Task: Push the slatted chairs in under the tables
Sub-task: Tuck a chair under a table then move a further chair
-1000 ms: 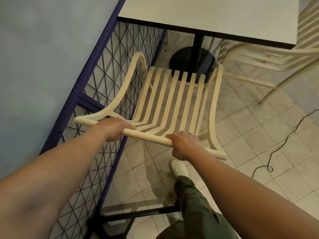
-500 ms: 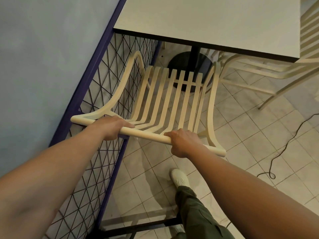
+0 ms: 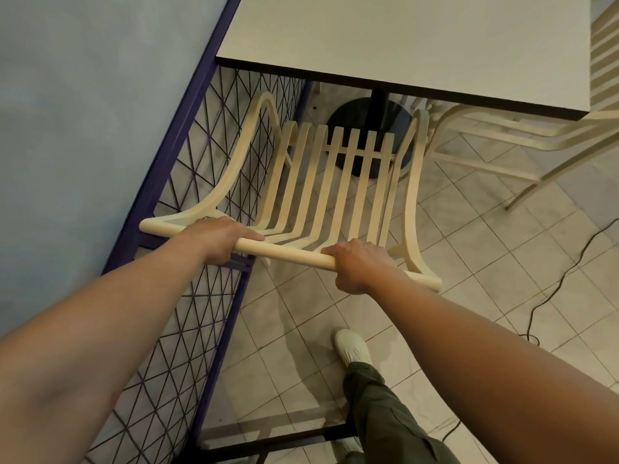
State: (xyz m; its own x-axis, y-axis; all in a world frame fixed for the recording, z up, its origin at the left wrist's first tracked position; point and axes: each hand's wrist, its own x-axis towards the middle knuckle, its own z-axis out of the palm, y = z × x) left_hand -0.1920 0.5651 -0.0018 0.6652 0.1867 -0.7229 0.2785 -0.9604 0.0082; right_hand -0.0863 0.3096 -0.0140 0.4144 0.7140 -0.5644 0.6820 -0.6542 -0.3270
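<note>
Well, the big blue wall (image 3: 83,112) is on the left, and the white desk (image 3: 402,38) stands close to it, so there is only a thin lane for a chair. A purple wire fence (image 3: 214,155) runs along the wall. The slatted chair (image 3: 335,182) sits just beside the fence, lined up straight with the desk so it can slide in without bumping. Its front tips are right at the desk's edge, near the round black foot (image 3: 351,115), but most of the seat is out over the tiled floor (image 3: 485,262), so I think the push is only partly done. A second chair (image 3: 502,135) stands at the desk's right corner. The person's left hand (image 3: 217,241) and right hand (image 3: 360,266) are apart, each wrapped tight round the top bar (image 3: 288,254) of the chair back, one on each side. I guess that helps it go straight. One white shoe (image 3: 350,346) is stepped forward behind the chair, good for leaning in. A thin black cord (image 3: 569,269) lies well off to the right.
</note>
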